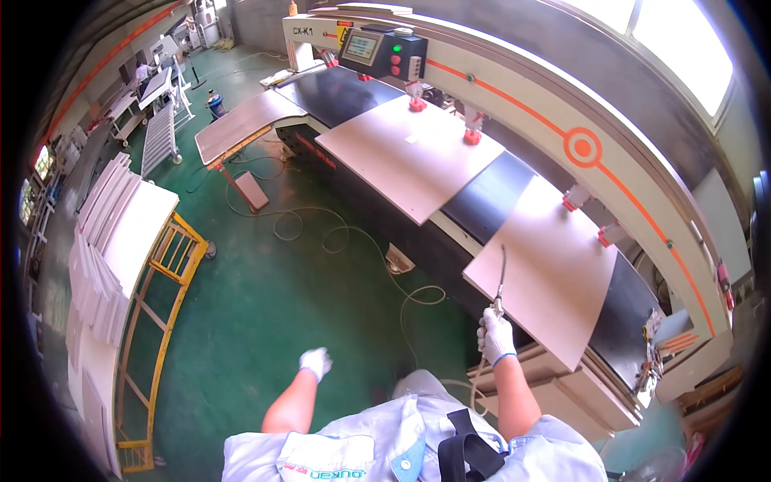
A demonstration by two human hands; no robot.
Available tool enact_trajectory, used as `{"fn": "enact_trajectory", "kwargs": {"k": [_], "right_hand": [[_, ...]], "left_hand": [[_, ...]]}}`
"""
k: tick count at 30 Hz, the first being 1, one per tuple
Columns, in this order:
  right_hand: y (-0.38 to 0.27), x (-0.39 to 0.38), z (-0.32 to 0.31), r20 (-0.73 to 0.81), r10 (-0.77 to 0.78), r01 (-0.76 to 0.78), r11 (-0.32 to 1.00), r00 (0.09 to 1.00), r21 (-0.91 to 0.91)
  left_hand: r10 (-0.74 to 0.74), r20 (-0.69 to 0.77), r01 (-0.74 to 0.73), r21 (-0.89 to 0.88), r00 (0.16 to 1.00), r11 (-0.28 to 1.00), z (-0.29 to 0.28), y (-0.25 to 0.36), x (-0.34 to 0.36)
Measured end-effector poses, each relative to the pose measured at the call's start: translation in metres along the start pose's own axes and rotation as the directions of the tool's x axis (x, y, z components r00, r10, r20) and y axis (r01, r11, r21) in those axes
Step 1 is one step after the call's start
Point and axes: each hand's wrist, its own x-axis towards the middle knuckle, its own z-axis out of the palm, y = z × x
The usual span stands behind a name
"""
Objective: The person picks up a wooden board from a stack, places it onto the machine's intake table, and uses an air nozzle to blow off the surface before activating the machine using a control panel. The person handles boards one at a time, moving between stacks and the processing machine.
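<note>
My right hand (497, 336), in a white glove, is closed around the handle of an air blow gun (499, 305). Its long thin nozzle points away from me, over the nearer pale panel (554, 265). A pale hose (477, 384) hangs below that hand. My left hand (316, 364), also gloved, hangs over the green floor, a little blurred, with its fingers loosely apart and nothing visible in them. Farther along the machine's dark bed (494, 193) lies a second pale panel (414, 153).
The machine's overhead beam (522, 100) carries a control box (381, 52) and red-tipped clamps (472, 136). A yellow-framed cart (165, 313) with stacked white boards stands at left. The air hose (345, 229) loops over the floor. More boards (554, 394) are stacked beneath the bed at right.
</note>
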Motion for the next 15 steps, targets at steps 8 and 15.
{"fn": "enact_trajectory", "kwargs": {"k": [8, 15], "right_hand": [[-0.03, 0.11, 0.061, 0.034, -0.069, 0.076, 0.961, 0.997, -0.267], [-0.093, 0.159, 0.11, -0.12, 0.197, -0.206, 0.976, 0.973, -0.064]], "left_hand": [[0.134, 0.195, -0.212, 0.469, 0.972, 0.857, 0.402, 0.143, 0.141], [-0.007, 0.116, -0.053, 0.507, 0.993, 0.861, 0.526, 0.198, 0.269]]}}
